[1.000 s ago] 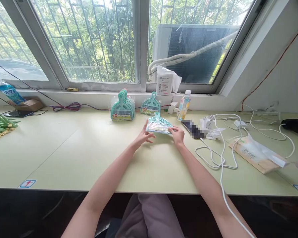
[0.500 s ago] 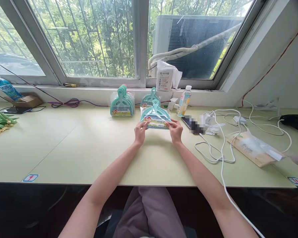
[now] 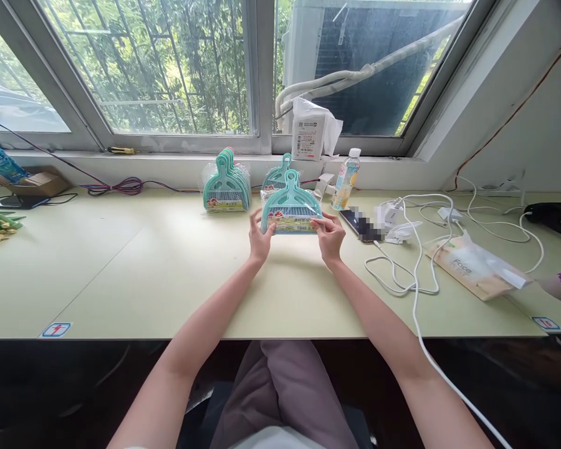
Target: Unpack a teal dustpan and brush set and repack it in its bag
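Left hand (image 3: 260,235) and right hand (image 3: 330,236) each gripped lower corner of bagged teal dustpan set (image 3: 290,209), fingers closed on wrapper edges. Set was held upright, handle up, just above table (image 3: 168,274), mid-table before window. Stack of like sets (image 3: 226,185) stood behind-left; one more set (image 3: 277,176) stood directly behind, partly hidden. Drink bottle (image 3: 346,180) and phone (image 3: 361,224) lay near right hand. White cable (image 3: 414,274) trailed off table edge.

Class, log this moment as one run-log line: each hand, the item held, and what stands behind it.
left hand: grips packaged dustpan set | right hand: grips same set, upright above table | behind: stacked sets
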`<state>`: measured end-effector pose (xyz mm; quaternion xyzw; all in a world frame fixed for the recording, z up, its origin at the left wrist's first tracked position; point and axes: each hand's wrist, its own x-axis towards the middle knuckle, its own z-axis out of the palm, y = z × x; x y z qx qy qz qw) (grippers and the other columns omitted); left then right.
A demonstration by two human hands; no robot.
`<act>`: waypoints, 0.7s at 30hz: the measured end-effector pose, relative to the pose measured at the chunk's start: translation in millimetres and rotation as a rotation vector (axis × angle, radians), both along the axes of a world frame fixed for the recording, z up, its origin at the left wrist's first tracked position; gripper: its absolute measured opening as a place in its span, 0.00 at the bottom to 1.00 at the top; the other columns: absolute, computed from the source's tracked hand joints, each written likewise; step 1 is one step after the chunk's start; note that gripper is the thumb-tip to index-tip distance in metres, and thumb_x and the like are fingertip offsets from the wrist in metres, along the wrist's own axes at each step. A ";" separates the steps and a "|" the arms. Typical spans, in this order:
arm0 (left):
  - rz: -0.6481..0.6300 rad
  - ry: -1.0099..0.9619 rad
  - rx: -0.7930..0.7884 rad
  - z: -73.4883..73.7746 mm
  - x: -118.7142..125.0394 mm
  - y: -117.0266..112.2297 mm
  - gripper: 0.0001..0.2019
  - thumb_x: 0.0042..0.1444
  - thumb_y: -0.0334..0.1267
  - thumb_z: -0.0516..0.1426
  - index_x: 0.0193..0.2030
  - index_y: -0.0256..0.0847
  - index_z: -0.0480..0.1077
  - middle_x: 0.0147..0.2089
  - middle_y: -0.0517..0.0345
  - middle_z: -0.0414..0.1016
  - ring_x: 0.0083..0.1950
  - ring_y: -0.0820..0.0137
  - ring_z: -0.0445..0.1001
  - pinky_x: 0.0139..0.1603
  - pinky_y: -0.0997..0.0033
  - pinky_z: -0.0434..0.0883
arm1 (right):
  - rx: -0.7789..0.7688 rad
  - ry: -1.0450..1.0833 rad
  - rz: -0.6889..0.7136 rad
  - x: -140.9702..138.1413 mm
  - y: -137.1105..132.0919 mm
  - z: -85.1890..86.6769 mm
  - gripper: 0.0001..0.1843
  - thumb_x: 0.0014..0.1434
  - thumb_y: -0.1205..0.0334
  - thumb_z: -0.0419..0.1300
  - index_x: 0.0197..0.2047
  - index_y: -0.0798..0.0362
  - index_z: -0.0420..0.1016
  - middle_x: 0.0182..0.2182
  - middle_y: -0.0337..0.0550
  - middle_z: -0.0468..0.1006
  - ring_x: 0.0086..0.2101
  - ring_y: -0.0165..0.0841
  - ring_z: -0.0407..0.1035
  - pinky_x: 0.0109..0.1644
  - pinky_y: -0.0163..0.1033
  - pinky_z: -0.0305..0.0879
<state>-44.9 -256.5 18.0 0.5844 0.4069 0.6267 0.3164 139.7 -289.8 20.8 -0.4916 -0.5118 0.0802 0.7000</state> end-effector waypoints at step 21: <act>0.080 0.542 -0.065 -10.8 -23.9 106.7 0.11 0.47 0.32 0.62 0.40 0.40 0.72 0.39 0.52 0.77 0.39 0.63 0.74 0.42 0.67 0.68 | -0.266 -0.241 0.104 11.8 91.8 -37.9 0.16 0.51 0.73 0.53 0.43 0.55 0.74 0.39 0.48 0.78 0.37 0.37 0.73 0.45 0.44 0.71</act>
